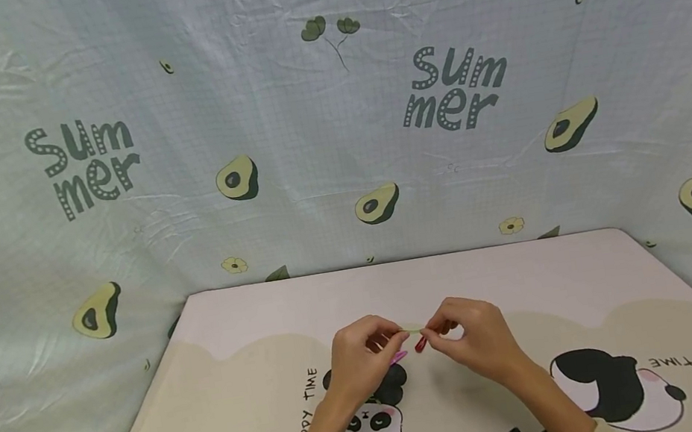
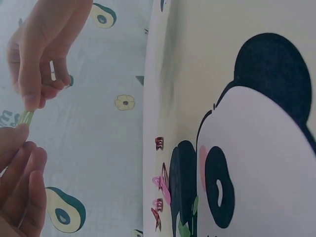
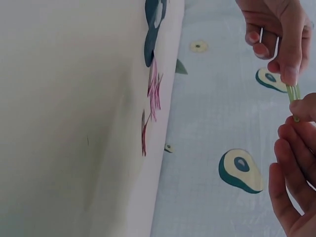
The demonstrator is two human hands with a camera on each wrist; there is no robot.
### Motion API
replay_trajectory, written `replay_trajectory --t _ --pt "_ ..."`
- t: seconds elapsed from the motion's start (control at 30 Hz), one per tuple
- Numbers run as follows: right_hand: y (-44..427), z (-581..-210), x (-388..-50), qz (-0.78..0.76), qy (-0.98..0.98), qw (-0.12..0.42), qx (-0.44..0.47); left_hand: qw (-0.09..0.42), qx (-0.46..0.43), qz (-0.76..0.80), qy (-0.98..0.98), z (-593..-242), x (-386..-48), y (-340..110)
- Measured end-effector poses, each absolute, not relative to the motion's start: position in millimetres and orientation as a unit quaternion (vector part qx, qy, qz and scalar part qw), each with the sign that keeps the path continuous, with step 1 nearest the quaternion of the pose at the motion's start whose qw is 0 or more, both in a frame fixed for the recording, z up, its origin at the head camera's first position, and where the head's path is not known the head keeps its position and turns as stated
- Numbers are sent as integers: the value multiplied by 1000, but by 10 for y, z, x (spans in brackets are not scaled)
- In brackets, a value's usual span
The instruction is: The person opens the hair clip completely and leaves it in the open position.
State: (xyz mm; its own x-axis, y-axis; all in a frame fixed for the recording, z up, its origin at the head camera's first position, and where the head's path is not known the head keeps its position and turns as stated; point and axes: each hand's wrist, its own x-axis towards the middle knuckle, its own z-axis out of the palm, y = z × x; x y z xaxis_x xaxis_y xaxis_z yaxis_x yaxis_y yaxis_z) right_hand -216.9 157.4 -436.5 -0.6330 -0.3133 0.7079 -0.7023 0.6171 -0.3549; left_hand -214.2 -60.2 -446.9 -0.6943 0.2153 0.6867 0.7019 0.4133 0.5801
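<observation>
So, L hand point(image 1: 362, 358) at 9 o'clock & R hand point(image 1: 478, 340) at 3 each have the grip pinching one end of a green clip point(image 1: 412, 331), held up off the surface point(image 1: 398, 287), prob. two-ended to keep it steady. Red clip point(image 1: 421, 344) lies approx. 5 o'clock of it, pink clip point(image 1: 399, 356) approx. 7, both near the hands. Hands hide the green clip's ends & part of the pink one, so full shapes can't be told.

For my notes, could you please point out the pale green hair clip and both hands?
Pale green hair clip point(image 3: 294, 92), right wrist view: exposed middle.
Left hand point(image 1: 357, 355), head view: its back.
Right hand point(image 1: 483, 336), head view: its back.
</observation>
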Motion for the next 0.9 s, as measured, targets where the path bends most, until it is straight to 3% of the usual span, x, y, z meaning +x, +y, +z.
replay_trajectory --t 0.3,0.9 --pt "1537 -4407 -2172 316 -835 341 294 329 -305 -429 -784 -4546 -2184 -596" --pt "1459 -4426 -2131 299 -846 361 254 350 -304 -425 -777 -4571 -2200 -594"
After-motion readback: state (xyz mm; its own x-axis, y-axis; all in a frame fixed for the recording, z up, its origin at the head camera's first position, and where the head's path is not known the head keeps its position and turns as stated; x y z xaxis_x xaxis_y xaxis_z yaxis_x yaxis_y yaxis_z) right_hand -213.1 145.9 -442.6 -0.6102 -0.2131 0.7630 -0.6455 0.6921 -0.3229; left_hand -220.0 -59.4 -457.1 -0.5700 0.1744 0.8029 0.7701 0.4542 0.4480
